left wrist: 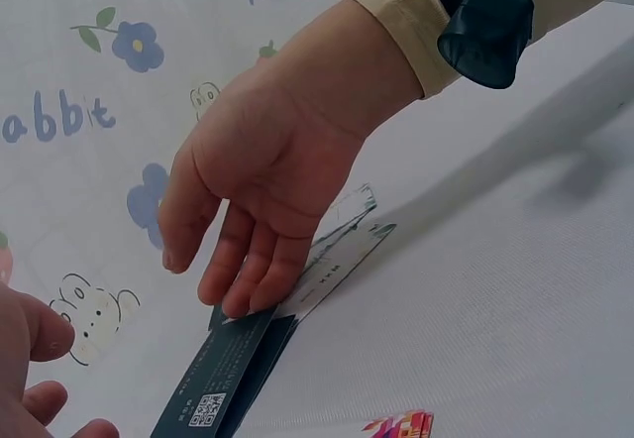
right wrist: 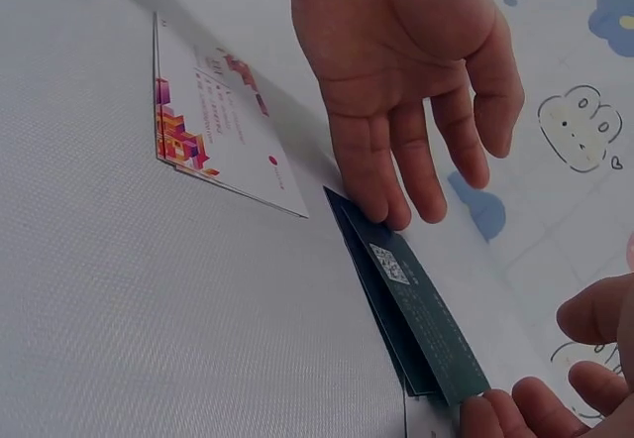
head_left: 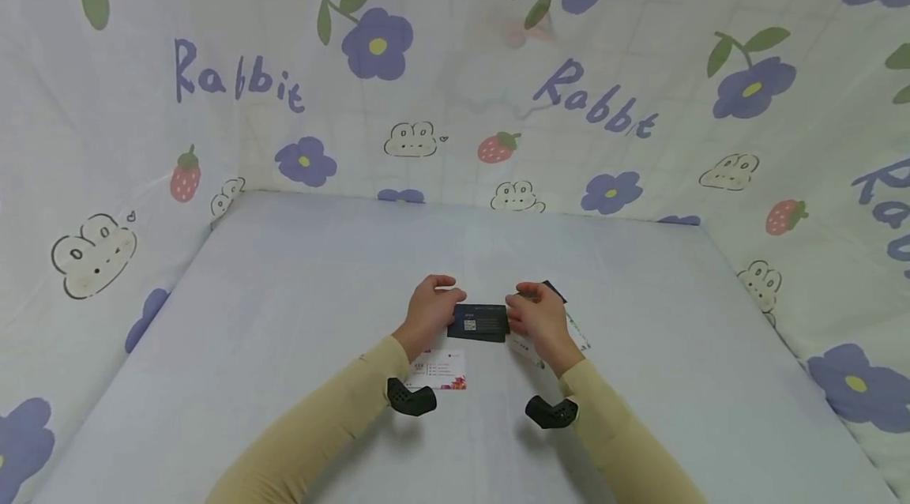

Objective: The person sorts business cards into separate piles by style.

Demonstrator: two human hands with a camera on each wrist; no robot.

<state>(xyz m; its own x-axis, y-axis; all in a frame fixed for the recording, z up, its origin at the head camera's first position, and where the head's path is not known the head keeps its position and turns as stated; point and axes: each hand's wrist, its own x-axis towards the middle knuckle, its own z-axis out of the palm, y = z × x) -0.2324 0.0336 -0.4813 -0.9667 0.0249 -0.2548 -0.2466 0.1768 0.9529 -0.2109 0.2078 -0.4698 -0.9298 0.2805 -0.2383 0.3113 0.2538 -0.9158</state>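
Two dark business cards (head_left: pixel 479 321), the upper one with a QR code, lie slightly fanned on the white surface between the hands. My left hand (head_left: pixel 429 313) touches their left end with its fingertips; the right wrist view shows that hand (right wrist: pixel 401 81) with fingers extended and thumb apart. At the other end is my right hand (head_left: pixel 542 324), its fingertips touching the cards. In the left wrist view this hand (left wrist: pixel 277 151) has relaxed fingers, the thumb standing off. Neither hand pinches a card.
White cards with a colourful corner print (head_left: pixel 444 372) lie below my left wrist. Beneath and beside my right hand are other white cards (head_left: pixel 577 334) and a dark card (head_left: pixel 556 292). A patterned curtain (head_left: pixel 455 77) encloses the back and sides.
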